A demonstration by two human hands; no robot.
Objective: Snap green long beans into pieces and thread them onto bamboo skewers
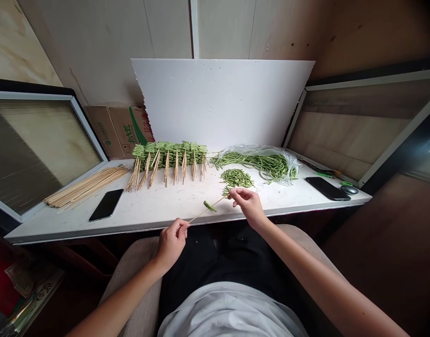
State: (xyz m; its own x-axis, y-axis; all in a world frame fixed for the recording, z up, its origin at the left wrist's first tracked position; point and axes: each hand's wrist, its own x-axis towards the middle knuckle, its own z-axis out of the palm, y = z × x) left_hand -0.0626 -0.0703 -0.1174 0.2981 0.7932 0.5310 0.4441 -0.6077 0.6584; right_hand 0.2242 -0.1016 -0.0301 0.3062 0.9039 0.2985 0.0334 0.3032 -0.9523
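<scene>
Left hand (pixel 173 238): clamped on a bamboo skewer (pixel 198 216), its fingers hiding the near end
Bean pieces (pixel 210 206): threaded on the skewer between the hands, too small to count
Right hand (pixel 248 203): fingertips over the skewer's far end; cannot tell whether they pinch it
Bagged beans (pixel 266 162): partly veiled by crinkled clear plastic (pixel 292 171)
Forearms (pixel 130 290): cut off by the frame

left hand (pixel 173 239): pinching near end of skewer (pixel 198 216)
right hand (pixel 248 205): fingertips at its far end
bean pieces (pixel 210 206): threaded mid-skewer
cut pile (pixel 237 178): just beyond right hand
loaded skewers (pixel 169 157): stacked back left
bare skewers (pixel 86 188): beside a phone (pixel 107 205)
</scene>
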